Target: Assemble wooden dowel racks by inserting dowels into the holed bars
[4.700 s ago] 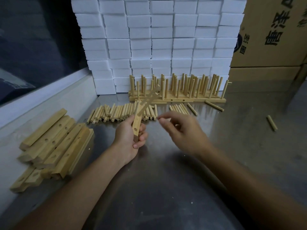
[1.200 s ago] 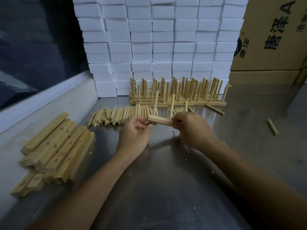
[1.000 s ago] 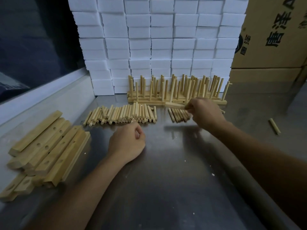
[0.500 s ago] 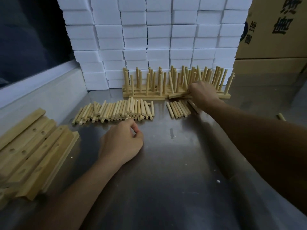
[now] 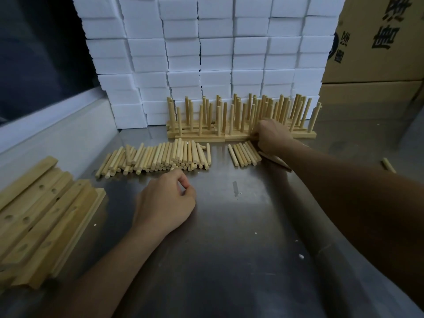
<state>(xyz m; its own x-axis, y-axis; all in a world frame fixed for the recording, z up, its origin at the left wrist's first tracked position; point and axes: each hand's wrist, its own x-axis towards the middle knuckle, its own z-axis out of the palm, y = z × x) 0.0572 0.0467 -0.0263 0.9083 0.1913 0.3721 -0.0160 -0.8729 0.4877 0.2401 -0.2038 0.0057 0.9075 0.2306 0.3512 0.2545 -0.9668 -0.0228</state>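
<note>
My right hand (image 5: 273, 136) is far forward, its fingers closed on the bar of a dowel rack (image 5: 241, 136) that stands in the front row of finished racks (image 5: 202, 120). My left hand (image 5: 165, 203) rests on the metal table (image 5: 229, 249) with its fingers curled and nothing in it. A long heap of loose dowels (image 5: 160, 157) lies just beyond the left hand. A smaller row of dowels (image 5: 243, 153) lies beside my right wrist. Holed bars (image 5: 41, 214) are stacked at the left.
White foam blocks (image 5: 206, 53) form a wall behind the racks. Cardboard boxes (image 5: 378, 42) stand at the back right. One stray dowel (image 5: 388, 164) lies at the right. A raised ledge (image 5: 57, 138) borders the table's left side.
My right hand carried the assembled rack away from my left hand and forward to the row of finished racks. My left hand let go and dropped to the table with curled fingers.
</note>
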